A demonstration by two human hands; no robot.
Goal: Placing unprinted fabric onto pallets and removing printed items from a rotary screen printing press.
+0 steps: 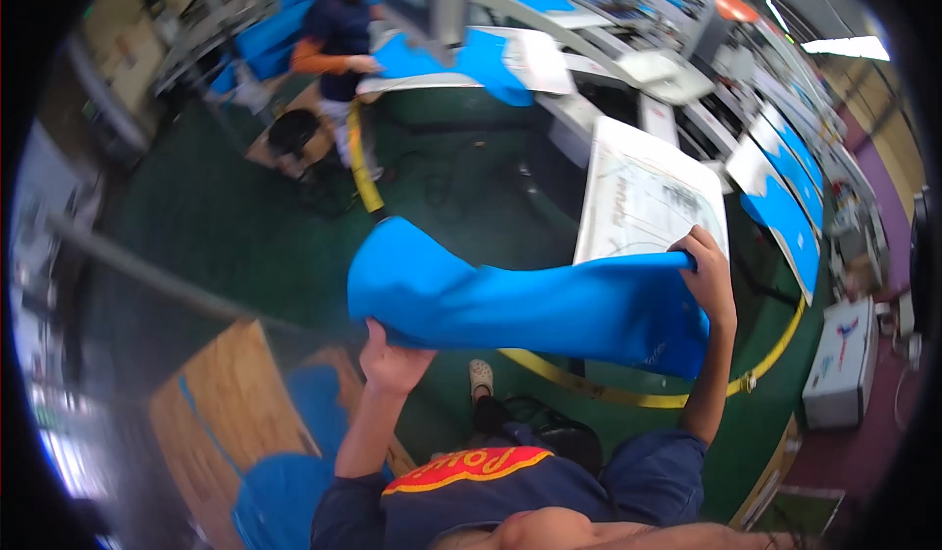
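A long bright blue fabric piece (pixel 530 305) is stretched in the air between my two hands, sagging in soft folds. My left hand (pixel 392 359) grips its lower left edge, thumb in front and the other fingers hidden by the cloth. At the upper right corner, my right hand (pixel 708 270) is closed over the edge with bent fingers. Small pale print shows near the cloth's lower right end. Just beyond the fabric lies a white flat platen (pixel 653 182) with faint drawn lines and dark marks; the cloth's right part covers its near edge.
A yellow curved rail (pixel 628 395) runs low around the machine. Blue pieces lie on platens (pixel 785 187) at right and on a far platen (pixel 545 54), where a co-worker (pixel 339 50) stands. Wooden boards (pixel 231 393) with blue cloth are at lower left; a white box (pixel 841 359) is at right.
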